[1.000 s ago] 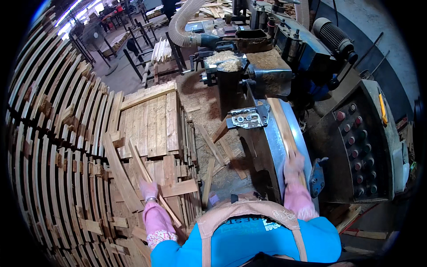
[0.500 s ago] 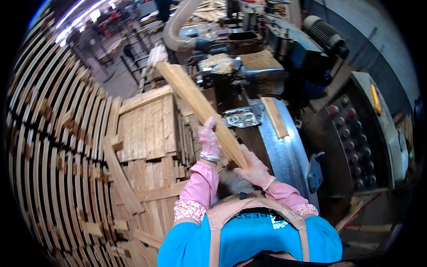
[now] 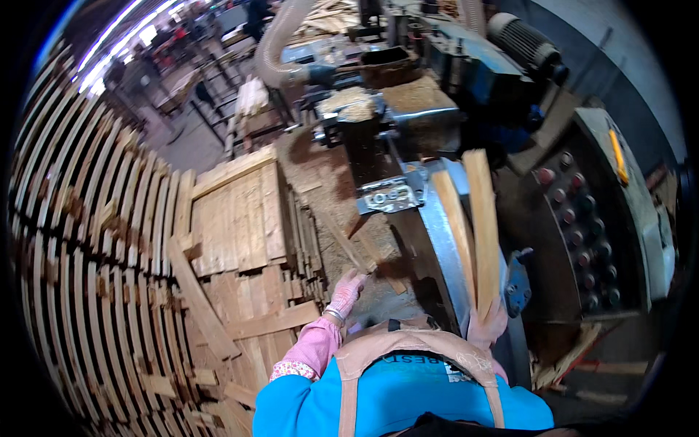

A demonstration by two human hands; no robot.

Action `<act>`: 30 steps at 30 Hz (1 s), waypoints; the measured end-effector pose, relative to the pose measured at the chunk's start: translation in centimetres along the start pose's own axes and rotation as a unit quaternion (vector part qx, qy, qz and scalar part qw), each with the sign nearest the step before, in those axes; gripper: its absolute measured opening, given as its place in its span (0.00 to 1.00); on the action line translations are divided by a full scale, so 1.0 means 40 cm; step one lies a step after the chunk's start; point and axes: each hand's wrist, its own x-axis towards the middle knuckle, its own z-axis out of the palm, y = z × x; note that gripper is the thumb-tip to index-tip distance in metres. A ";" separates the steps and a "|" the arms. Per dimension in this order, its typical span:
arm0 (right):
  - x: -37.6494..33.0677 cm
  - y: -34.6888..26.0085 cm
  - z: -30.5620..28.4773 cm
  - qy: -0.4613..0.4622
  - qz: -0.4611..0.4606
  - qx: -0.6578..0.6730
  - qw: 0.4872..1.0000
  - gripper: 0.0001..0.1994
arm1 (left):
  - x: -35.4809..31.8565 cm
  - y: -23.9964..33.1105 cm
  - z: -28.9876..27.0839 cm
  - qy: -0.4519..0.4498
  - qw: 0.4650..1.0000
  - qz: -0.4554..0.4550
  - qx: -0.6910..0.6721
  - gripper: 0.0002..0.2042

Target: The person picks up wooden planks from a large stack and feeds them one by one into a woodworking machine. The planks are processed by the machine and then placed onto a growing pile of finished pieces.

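My right hand point(image 3: 489, 320), in a pink glove, grips the near end of a long pale wooden slat point(image 3: 483, 226) that points away from me over the metal feed table point(image 3: 437, 240) of a woodworking machine. A second slat point(image 3: 453, 226) lies on that table just to its left. My left hand point(image 3: 348, 291), also gloved in pink, hangs free with fingers spread above the sawdust-covered gap between the machine and a pile of stacked boards point(image 3: 240, 218). It holds nothing.
Tall stacks of spaced wooden slats point(image 3: 87, 262) curve along the left. The machine head point(image 3: 393, 102) with a dust hose stands ahead, and a control panel point(image 3: 582, 218) with round buttons is at right. Sawdust and offcuts point(image 3: 349, 247) cover the floor near my left hand.
Both hands held the slat raised to the left; now the slat has swung right over the feed table in my right hand alone, and my left hand has let go and dropped.
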 end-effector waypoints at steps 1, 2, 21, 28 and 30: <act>0.058 -0.022 0.062 0.057 -0.017 0.002 0.998 0.40 | 0.034 -0.059 -0.056 0.041 0.998 0.038 0.017 0.37; 0.116 -0.027 0.151 0.102 -0.019 -0.010 0.995 0.39 | 0.038 -0.102 -0.103 0.085 0.993 0.073 0.033 0.37; -0.054 0.120 -0.016 -0.088 -0.044 -0.040 0.994 0.40 | -0.415 -0.071 -0.961 0.576 0.705 -0.217 0.353 0.62; 0.024 0.064 0.021 0.007 -0.078 -0.012 0.997 0.37 | -0.309 -0.255 -1.078 0.570 0.813 -0.035 0.117 0.44; 0.144 -0.001 0.066 0.038 -0.135 -0.001 0.990 0.33 | -0.307 -0.145 -0.970 0.495 0.867 -0.021 -0.049 0.36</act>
